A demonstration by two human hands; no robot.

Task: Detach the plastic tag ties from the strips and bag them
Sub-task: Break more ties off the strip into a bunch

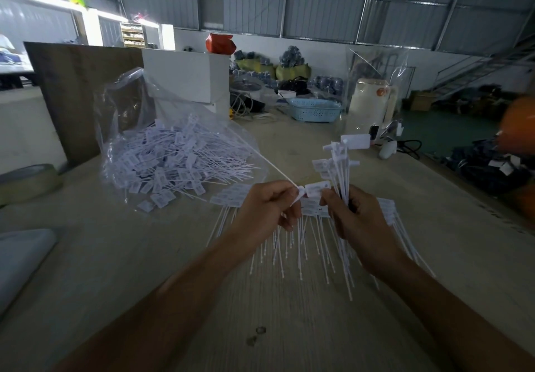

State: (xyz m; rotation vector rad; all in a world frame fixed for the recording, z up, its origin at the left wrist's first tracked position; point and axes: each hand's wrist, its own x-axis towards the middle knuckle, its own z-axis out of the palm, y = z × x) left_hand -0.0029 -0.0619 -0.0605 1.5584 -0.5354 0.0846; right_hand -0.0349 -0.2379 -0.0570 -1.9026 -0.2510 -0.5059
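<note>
Left hand (265, 208) pinches one white tag tie (278, 172) w/ curled fingers; its thin tail points up-left toward the clear bag (150, 128). Right hand (357, 218) grips a strip (337, 166) of ties, held upright. More strips (304, 244) lie on the table (115, 256) under both hands. The bag, full of loose ties, sits at the back left.

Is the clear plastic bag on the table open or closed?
Open. The clear plastic bag lies with its mouth wide, and loose white ties spill from it toward the hands.
</note>
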